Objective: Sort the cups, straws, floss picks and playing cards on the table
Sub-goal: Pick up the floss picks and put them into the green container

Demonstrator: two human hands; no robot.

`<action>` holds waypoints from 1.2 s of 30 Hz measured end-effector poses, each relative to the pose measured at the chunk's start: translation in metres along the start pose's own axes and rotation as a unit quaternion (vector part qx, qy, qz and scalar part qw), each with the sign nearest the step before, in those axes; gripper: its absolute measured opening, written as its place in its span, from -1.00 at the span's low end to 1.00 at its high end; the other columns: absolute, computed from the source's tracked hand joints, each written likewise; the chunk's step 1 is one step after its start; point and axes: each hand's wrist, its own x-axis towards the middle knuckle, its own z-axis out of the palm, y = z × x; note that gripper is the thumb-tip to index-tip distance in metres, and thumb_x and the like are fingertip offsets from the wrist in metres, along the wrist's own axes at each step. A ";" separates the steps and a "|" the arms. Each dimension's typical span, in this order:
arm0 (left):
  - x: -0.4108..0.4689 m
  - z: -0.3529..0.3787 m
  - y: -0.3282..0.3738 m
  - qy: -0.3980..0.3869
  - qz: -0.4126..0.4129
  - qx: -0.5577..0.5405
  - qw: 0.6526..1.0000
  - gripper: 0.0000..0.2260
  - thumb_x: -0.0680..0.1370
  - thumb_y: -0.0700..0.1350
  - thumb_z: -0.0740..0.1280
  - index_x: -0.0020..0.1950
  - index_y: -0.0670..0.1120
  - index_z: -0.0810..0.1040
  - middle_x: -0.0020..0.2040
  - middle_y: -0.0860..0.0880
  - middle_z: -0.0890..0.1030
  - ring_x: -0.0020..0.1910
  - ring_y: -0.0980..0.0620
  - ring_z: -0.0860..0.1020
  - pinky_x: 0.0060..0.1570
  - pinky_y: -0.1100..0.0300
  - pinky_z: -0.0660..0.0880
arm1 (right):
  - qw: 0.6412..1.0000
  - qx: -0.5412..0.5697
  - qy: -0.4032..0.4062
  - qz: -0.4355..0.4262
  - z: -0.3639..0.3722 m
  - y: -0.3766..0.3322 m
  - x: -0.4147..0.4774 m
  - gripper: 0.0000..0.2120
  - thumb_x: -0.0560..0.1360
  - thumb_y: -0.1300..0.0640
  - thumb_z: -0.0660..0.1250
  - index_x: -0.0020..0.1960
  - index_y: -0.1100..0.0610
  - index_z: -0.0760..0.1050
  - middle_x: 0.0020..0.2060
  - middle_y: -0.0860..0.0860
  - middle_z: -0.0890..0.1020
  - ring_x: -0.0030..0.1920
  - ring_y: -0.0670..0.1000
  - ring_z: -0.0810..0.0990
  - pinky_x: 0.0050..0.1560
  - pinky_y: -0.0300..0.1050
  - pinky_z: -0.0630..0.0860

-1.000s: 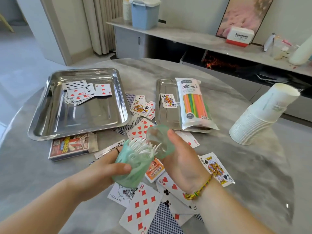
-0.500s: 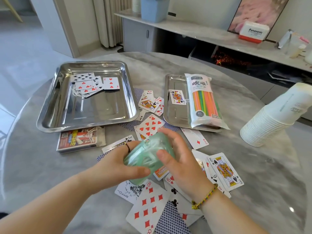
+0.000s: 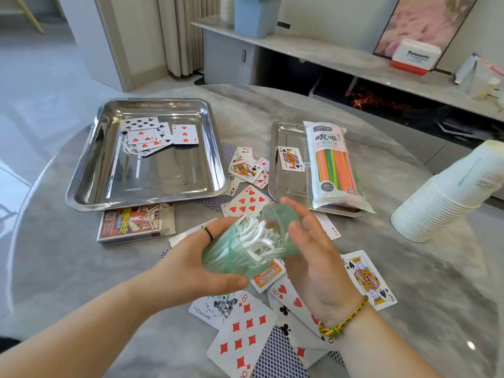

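- Bare marble table (image 3: 54, 268) lies left of the floss pick container (image 3: 226, 255), past the card box (image 3: 133, 222). More lies to its right, short of the paper cup stack (image 3: 436, 203).
- The container is tilted, with white floss picks (image 3: 261, 236) at its mouth. It sits between both hands, above scattered playing cards (image 3: 242, 336).
- The left hand (image 3: 188, 266) wraps the container's body, thumb on the near side. The right hand (image 3: 319, 263) curls its fingers round the green lid (image 3: 281, 216) at the mouth.

Bright daylight, tray (image 3: 81, 192) glare, wide-angle edge distortion, slight blur.
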 end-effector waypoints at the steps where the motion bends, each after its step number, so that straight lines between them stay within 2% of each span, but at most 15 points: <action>1: 0.000 0.000 0.000 -0.003 0.002 0.006 1.000 -0.18 -0.09 0.29 0.55 0.12 0.18 0.40 0.00 0.21 0.60 -0.02 0.17 0.60 -0.14 0.35 0.52 | 1.000 0.005 0.000 -0.001 0.000 0.000 0.000 -0.34 -0.01 -0.15 0.60 0.04 -0.04 0.55 -0.05 0.01 0.66 -0.07 -0.06 0.64 -0.15 -0.24 0.56; 5: -0.001 0.001 0.002 -0.014 -0.004 0.007 1.000 -0.22 -0.08 0.30 0.53 0.10 0.19 0.42 -0.01 0.26 0.60 -0.04 0.20 0.60 -0.15 0.38 0.51 | 0.998 -0.066 -0.010 -0.011 0.002 0.003 -0.001 -0.36 0.04 -0.24 0.55 0.07 -0.10 0.53 0.06 -0.03 0.62 0.03 -0.09 0.60 -0.06 -0.29 0.52; 7: -0.001 0.000 0.002 -0.017 -0.007 0.018 1.000 -0.24 -0.08 0.18 0.58 0.09 0.20 0.42 -0.03 0.27 0.60 -0.07 0.21 0.60 -0.16 0.38 0.51 | 0.995 -0.100 -0.027 -0.011 0.002 0.002 -0.001 -0.42 0.07 -0.27 0.52 0.05 -0.15 0.54 0.05 -0.08 0.61 0.05 -0.12 0.58 -0.06 -0.30 0.51; 9: -0.001 0.000 0.002 -0.018 -0.011 0.031 0.999 -0.33 0.00 0.06 0.53 0.08 0.20 0.42 -0.05 0.25 0.61 -0.09 0.19 0.61 -0.17 0.33 0.53 | 0.991 -0.127 -0.050 -0.005 0.001 0.000 -0.001 -0.48 0.11 -0.30 0.49 0.03 -0.18 0.55 0.02 -0.13 0.62 0.03 -0.14 0.58 -0.07 -0.31 0.50; 11: -0.001 0.001 0.002 -0.018 -0.017 0.029 0.999 -0.37 0.04 0.03 0.50 0.08 0.17 0.43 -0.06 0.21 0.61 -0.11 0.15 0.62 -0.21 0.27 0.55 | 0.987 -0.148 -0.068 -0.001 0.000 -0.003 0.000 -0.51 0.13 -0.31 0.47 0.02 -0.21 0.55 0.00 -0.16 0.62 0.03 -0.15 0.58 -0.06 -0.31 0.50; 13: -0.002 0.001 0.002 -0.019 -0.021 0.033 0.999 -0.38 0.04 0.03 0.49 0.08 0.14 0.45 -0.07 0.17 0.61 -0.13 0.13 0.62 -0.23 0.25 0.56 | 0.984 -0.163 -0.078 -0.004 -0.001 -0.005 0.000 -0.53 0.16 -0.30 0.46 0.03 -0.22 0.54 0.01 -0.17 0.61 0.05 -0.15 0.56 -0.04 -0.29 0.50; 15: -0.001 0.001 0.002 -0.019 -0.029 0.034 0.999 -0.39 0.04 0.04 0.49 0.08 0.12 0.45 -0.11 0.16 0.62 -0.16 0.14 0.62 -0.25 0.27 0.55 | 0.981 -0.179 -0.080 -0.008 -0.002 -0.006 -0.001 -0.56 0.21 -0.18 0.47 0.06 -0.17 0.53 0.02 -0.18 0.60 0.08 -0.14 0.55 -0.02 -0.29 0.50; 18: 0.000 0.000 0.002 -0.016 -0.040 0.018 0.999 -0.38 0.03 0.03 0.48 0.07 0.07 0.45 -0.19 0.17 0.64 -0.22 0.18 0.61 -0.29 0.32 0.52 | 0.971 -0.222 -0.091 -0.011 -0.001 -0.005 -0.003 -0.60 0.29 -0.06 0.31 0.12 -0.09 0.45 0.03 -0.18 0.57 0.07 -0.23 0.53 -0.02 -0.34 0.49; 23: 0.001 0.000 0.005 -0.007 -0.043 0.011 0.999 -0.42 0.01 0.04 0.46 0.01 0.09 0.46 -0.25 0.20 0.64 -0.28 0.23 0.59 -0.32 0.35 0.51 | 0.960 -0.261 -0.098 -0.021 0.001 -0.004 -0.004 -0.56 0.28 -0.06 0.30 0.15 -0.07 0.39 0.08 -0.06 0.53 0.07 -0.19 0.53 0.02 -0.30 0.50; 26: 0.002 0.000 0.006 0.006 -0.046 0.018 0.999 -0.44 0.00 0.06 0.44 -0.02 0.09 0.46 -0.28 0.19 0.64 -0.32 0.23 0.59 -0.36 0.36 0.50 | 0.952 -0.289 -0.098 -0.028 0.001 -0.002 -0.003 -0.56 0.26 -0.07 0.30 0.14 -0.10 0.37 0.07 -0.07 0.52 0.04 -0.20 0.53 0.04 -0.29 0.50; 29: 0.002 0.000 0.006 0.023 -0.034 0.079 0.996 -0.46 0.00 0.12 0.41 -0.04 0.15 0.45 -0.26 0.24 0.62 -0.33 0.25 0.57 -0.35 0.36 0.51 | 0.945 -0.309 -0.104 -0.021 0.000 0.001 -0.002 -0.54 0.26 -0.10 0.29 0.15 -0.12 0.35 0.08 -0.06 0.52 0.06 -0.17 0.54 0.04 -0.27 0.51; 32: 0.001 -0.001 0.008 0.027 -0.018 0.137 0.990 -0.48 0.01 0.17 0.39 -0.05 0.21 0.43 -0.16 0.30 0.59 -0.28 0.28 0.56 -0.29 0.44 0.48 | 0.954 -0.279 -0.111 0.004 -0.003 0.002 -0.001 -0.54 0.26 -0.10 0.29 0.16 -0.12 0.36 0.06 -0.06 0.54 0.03 -0.19 0.55 -0.02 -0.29 0.51; 36: -0.001 0.000 0.009 0.030 -0.015 0.152 0.988 -0.47 0.02 0.16 0.39 -0.02 0.22 0.43 -0.17 0.20 0.61 -0.25 0.26 0.57 -0.28 0.45 0.47 | 0.948 -0.300 -0.109 -0.014 -0.002 0.005 -0.002 -0.50 0.26 -0.18 0.37 0.17 -0.17 0.35 0.11 -0.08 0.51 0.08 -0.17 0.53 0.05 -0.27 0.51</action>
